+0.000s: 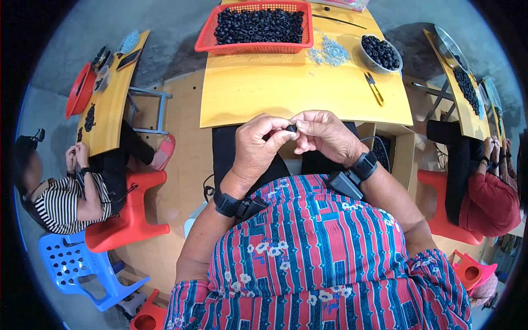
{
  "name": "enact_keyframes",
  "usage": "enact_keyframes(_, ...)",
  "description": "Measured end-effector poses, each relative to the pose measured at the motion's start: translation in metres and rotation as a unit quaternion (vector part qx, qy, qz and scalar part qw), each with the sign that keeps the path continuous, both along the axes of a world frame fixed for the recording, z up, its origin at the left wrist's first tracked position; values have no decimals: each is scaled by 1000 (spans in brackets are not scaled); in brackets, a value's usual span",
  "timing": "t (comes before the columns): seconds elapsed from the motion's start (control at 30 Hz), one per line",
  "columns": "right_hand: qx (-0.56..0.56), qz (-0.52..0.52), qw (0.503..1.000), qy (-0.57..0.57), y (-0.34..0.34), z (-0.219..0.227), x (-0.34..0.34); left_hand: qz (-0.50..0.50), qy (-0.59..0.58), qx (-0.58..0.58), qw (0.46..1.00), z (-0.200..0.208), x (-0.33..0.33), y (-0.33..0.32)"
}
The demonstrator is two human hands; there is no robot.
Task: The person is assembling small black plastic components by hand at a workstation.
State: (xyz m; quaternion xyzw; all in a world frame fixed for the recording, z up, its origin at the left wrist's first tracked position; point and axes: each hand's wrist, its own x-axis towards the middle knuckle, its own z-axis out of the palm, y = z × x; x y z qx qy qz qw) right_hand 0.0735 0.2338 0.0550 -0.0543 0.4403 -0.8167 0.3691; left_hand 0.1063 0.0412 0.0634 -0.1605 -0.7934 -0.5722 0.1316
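Observation:
Just off the near edge of the yellow table [258, 99], above my lap, both hands meet at a small black round part [292, 128]. My left hand [260, 142] pinches it between thumb and forefinger. From the other side, my right hand [326, 135] grips the same part with its thumb and fingertips. The fingers cover much of it, so its exact kind does not show. Farther back stands a red plastic basket [254, 49] full of black ring-shaped parts [258, 26]. To its right lies a loose pile of small clear pieces [331, 52].
A clear bowl [397, 68] of black parts and yellow-handled thread snips [374, 89] are at the table's right side. A black strip [339, 21] lies behind. An open cardboard box [403, 148] stands below. Co-workers sit at tables left and right, on red stools [129, 212].

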Motion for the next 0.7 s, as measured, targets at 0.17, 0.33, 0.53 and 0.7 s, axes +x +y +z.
enact_keyframes(0.17,-14,27,999,-13,0,1,1,8,6,-11,1000,-4,-1,-1)
enact_keyframes(0.33,-26,19,999,-23,-3,0,5,11,5,-27,1000,-6,0,-2)
enact_keyframes(0.53,-22,3,999,34,-9,0,10,-24,-37,63,997,-21,-2,-1)
enact_keyframes(0.7,72,-28,988,137,-13,1,12,-131,-179,220,950,-21,0,6)
